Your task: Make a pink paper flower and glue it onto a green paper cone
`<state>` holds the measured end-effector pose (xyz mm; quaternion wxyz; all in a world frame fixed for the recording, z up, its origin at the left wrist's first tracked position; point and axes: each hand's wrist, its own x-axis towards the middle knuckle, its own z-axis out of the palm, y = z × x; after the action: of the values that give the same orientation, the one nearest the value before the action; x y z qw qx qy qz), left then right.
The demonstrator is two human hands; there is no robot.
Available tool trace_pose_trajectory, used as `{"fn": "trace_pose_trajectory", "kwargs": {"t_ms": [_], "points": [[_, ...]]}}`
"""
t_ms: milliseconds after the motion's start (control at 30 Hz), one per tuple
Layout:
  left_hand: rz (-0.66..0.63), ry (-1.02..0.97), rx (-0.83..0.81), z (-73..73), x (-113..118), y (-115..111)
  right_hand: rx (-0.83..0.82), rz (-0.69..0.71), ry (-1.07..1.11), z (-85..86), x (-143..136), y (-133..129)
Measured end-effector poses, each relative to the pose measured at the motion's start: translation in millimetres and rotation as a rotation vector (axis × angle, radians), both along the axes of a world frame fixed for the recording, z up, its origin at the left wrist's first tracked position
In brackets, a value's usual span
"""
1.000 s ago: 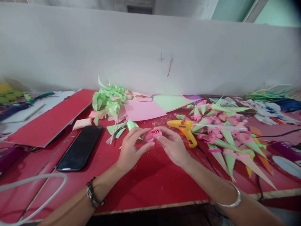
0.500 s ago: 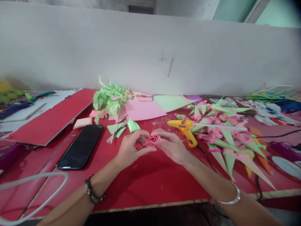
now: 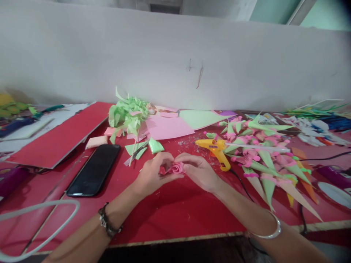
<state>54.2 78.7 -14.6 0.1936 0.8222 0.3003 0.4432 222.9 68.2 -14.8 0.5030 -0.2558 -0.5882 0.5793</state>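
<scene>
A small pink rolled paper rose [image 3: 177,168] is held between my two hands over the red table [image 3: 181,212]. My left hand [image 3: 155,171] curls around its left side, with the thumb beneath it. From the right, the fingers of my right hand [image 3: 199,170] close on the rose's edge, touching its top and side. The spiral of the rose faces up toward the camera. Just right of my right hand lies a yellow glue gun [image 3: 219,148] with a clear glue stick in its back. A green packet [image 3: 155,146] lies behind my left hand.
A black phone [image 3: 94,170] lies at left, near a long red board [image 3: 60,135]. Crumpled green paper [image 3: 130,111] and pink sheets [image 3: 168,127] sit at the back. Many pink and green paper cones [image 3: 265,157] are piled at right, beside a black cable [image 3: 242,184].
The rose has turned so that its spiral faces the camera more. My fingers have shifted slightly around it, and both hands remain in nearly the same place.
</scene>
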Motion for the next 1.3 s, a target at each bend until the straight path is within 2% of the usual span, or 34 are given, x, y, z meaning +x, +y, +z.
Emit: {"fn": "trace_pose_trajectory", "kwargs": {"t_ms": [133, 367, 600, 733, 900, 1100, 1300], "points": [[-0.007, 0.116, -0.027, -0.1, -3, 0, -0.067, 0.006, 0.106, -1.6, -3, -1], [-0.021, 0.167, 0.181, 0.8, -2, 2, -0.054, -0.025, 0.038, -2.5, -4, -1], [-0.006, 0.262, 0.275, -0.2, -5, 5, -0.043, -0.022, 0.017, -5.8, -4, 0], [0.013, 0.269, 0.264, 0.3, -5, 6, -0.026, -0.029, -0.013, -4.4, -4, 0], [-0.015, 0.264, 0.227, 2.2, -3, 6, 0.073, -0.112, -0.072, 1.0, -4, 0], [0.010, 0.258, 0.208, 2.1, 2, 5, 0.200, -0.224, -0.181, 3.2, -2, -2], [-0.097, 0.234, 0.089, 9.5, 4, 2, 0.261, -0.297, -0.205, 4.5, 0, -3]]}}
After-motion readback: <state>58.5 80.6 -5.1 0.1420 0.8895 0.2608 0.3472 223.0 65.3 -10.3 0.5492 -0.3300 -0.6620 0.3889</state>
